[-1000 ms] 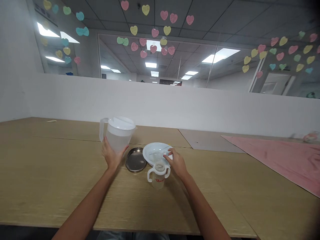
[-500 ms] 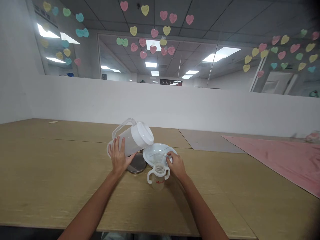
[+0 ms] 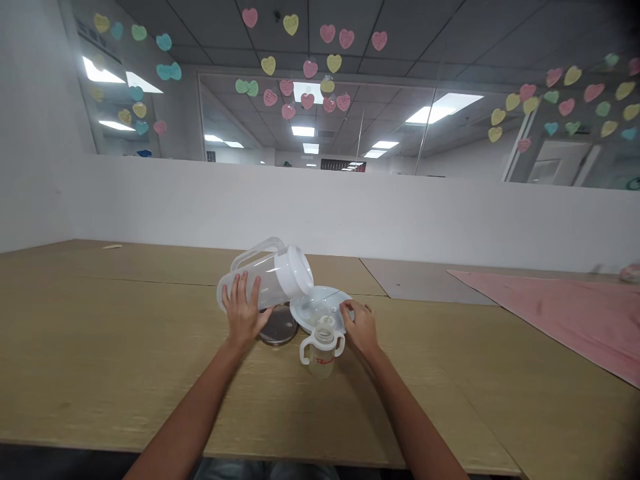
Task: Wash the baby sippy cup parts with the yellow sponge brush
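My left hand (image 3: 244,310) is wrapped round the body of a clear plastic pitcher (image 3: 270,280) with a white lid. The pitcher is tilted right, its lid end above a pale plate (image 3: 305,310). Fingers closed, my right hand (image 3: 361,327) is at the plate's right edge; what they grip, if anything, I cannot make out. In front stands an upright baby bottle (image 3: 321,363) with two white handles, red lettering and an uncapped neck. A small whitish piece (image 3: 327,321) shows just behind the neck. Below the pitcher lies a dark round metal dish (image 3: 280,327).
The wooden table (image 3: 125,360) reaches back to a white low wall (image 3: 225,200). A pink sheet (image 3: 560,313) covers the right side, beside a grey panel (image 3: 420,283). A small flat scrap (image 3: 113,247) lies far left.
The pitcher has tipped further, its lid end lower and further right. My right hand has moved slightly right, away from the small whitish piece. The view has shifted a little.
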The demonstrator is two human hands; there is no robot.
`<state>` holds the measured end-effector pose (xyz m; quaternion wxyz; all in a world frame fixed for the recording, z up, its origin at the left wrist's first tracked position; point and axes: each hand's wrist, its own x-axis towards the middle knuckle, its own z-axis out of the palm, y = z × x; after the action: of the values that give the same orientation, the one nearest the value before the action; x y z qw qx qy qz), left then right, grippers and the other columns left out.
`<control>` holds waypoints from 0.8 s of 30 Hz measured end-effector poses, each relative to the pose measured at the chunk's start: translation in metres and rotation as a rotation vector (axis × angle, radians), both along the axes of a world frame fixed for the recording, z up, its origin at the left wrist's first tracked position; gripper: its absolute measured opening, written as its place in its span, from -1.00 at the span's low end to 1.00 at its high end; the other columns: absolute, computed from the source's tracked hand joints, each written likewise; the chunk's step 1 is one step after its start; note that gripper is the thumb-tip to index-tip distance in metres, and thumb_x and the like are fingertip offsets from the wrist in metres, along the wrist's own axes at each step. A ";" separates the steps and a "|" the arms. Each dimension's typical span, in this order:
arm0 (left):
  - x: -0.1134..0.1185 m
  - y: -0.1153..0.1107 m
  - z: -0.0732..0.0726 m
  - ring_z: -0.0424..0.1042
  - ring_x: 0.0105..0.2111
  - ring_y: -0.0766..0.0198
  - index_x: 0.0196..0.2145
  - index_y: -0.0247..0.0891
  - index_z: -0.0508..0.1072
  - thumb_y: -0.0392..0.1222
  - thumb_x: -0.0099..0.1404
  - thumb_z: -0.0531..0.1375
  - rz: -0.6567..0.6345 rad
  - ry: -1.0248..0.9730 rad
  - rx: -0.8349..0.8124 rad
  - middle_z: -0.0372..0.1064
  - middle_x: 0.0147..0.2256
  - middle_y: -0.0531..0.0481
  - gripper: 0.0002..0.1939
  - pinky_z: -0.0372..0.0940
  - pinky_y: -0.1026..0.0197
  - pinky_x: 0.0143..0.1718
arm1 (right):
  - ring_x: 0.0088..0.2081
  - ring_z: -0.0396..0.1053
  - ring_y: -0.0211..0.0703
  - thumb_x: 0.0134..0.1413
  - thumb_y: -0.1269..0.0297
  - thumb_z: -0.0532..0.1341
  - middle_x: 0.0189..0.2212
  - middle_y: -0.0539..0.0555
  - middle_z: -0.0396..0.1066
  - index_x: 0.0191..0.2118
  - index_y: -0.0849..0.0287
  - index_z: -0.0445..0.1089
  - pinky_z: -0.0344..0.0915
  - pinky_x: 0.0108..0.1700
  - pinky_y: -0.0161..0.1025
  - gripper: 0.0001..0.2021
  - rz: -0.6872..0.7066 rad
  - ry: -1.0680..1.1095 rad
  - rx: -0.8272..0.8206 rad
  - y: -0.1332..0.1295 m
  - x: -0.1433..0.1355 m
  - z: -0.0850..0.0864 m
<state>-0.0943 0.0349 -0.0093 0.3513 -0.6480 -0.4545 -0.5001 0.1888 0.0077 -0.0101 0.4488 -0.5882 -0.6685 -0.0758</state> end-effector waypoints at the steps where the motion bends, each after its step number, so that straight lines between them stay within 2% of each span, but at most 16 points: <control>1: -0.001 0.000 -0.001 -0.09 0.21 -0.15 0.14 -0.34 0.16 0.02 0.12 0.20 -0.007 0.030 0.001 0.00 0.18 -0.40 -0.31 -0.23 -0.25 0.16 | -0.26 0.38 -0.13 0.12 0.15 -0.05 -0.35 0.11 0.47 -0.34 0.20 0.39 0.07 -0.05 -0.18 -0.67 -0.020 0.052 0.014 0.001 0.002 0.000; 4: -0.002 0.001 -0.003 -0.11 0.22 -0.14 0.13 -0.31 0.19 -0.01 0.13 0.19 -0.032 0.080 -0.036 0.01 0.18 -0.37 -0.35 -0.26 -0.25 0.17 | -0.31 0.38 -0.12 0.08 0.15 -0.07 -0.36 0.16 0.46 -0.32 0.23 0.39 0.18 -0.19 -0.23 -0.65 -0.106 0.226 0.041 0.004 0.012 0.001; 7: 0.000 0.000 -0.004 -0.10 0.22 -0.13 0.14 -0.33 0.17 0.02 0.13 0.19 -0.026 0.048 -0.076 -0.01 0.19 -0.37 -0.32 -0.27 -0.24 0.17 | -0.28 0.38 -0.13 0.05 0.23 -0.08 -0.29 0.18 0.45 -0.23 0.27 0.36 0.22 -0.22 -0.27 -0.66 -0.227 0.289 -0.022 0.005 0.021 0.002; 10: 0.002 0.000 -0.003 -0.11 0.21 -0.16 0.17 -0.38 0.08 0.08 0.12 0.19 0.010 -0.087 -0.105 -0.05 0.19 -0.41 -0.23 -0.25 -0.25 0.17 | -0.24 0.39 -0.14 0.03 0.33 -0.07 -0.25 0.18 0.44 -0.18 0.27 0.34 0.21 -0.23 -0.29 -0.68 -0.313 0.247 -0.149 0.006 0.026 0.002; 13: 0.000 0.001 -0.001 -0.11 0.20 -0.24 0.21 -0.45 -0.05 0.15 0.09 0.19 0.033 -0.264 -0.139 -0.10 0.19 -0.48 -0.09 -0.22 -0.28 0.15 | -0.23 0.38 -0.05 -0.01 0.36 -0.01 -0.25 0.24 0.44 -0.21 0.28 0.38 0.20 -0.26 -0.24 -0.71 -0.368 0.186 -0.236 0.006 0.027 0.000; 16: -0.003 0.003 0.000 -0.13 0.18 -0.30 0.23 -0.48 -0.15 0.17 0.08 0.20 0.010 -0.386 -0.159 -0.16 0.20 -0.49 -0.01 -0.19 -0.27 0.16 | -0.21 0.38 0.01 0.01 0.34 0.01 -0.23 0.31 0.43 -0.20 0.29 0.39 0.19 -0.29 -0.21 -0.71 -0.404 0.116 -0.308 0.006 0.027 0.001; 19: -0.004 0.004 -0.001 -0.14 0.18 -0.33 0.24 -0.49 -0.23 0.16 0.09 0.19 -0.029 -0.449 -0.176 -0.20 0.21 -0.49 0.01 -0.14 -0.25 0.16 | -0.23 0.40 0.00 0.04 0.33 -0.02 -0.24 0.29 0.43 -0.20 0.27 0.39 0.19 -0.32 -0.22 -0.70 -0.414 0.054 -0.367 0.005 0.029 0.002; 24: -0.003 0.005 -0.003 -0.14 0.18 -0.34 0.23 -0.55 -0.28 0.17 0.10 0.19 -0.016 -0.515 -0.221 -0.21 0.20 -0.55 0.05 -0.05 -0.25 0.12 | -0.31 0.42 0.02 -0.03 0.35 0.06 -0.38 0.31 0.45 -0.39 0.27 0.42 0.21 -0.36 -0.20 -0.80 -0.391 -0.089 -0.434 0.004 0.038 -0.003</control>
<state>-0.0977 0.0394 -0.0122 0.1477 -0.5374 -0.5756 -0.5984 0.2264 0.0115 -0.0135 0.2596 -0.7841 -0.5621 -0.0418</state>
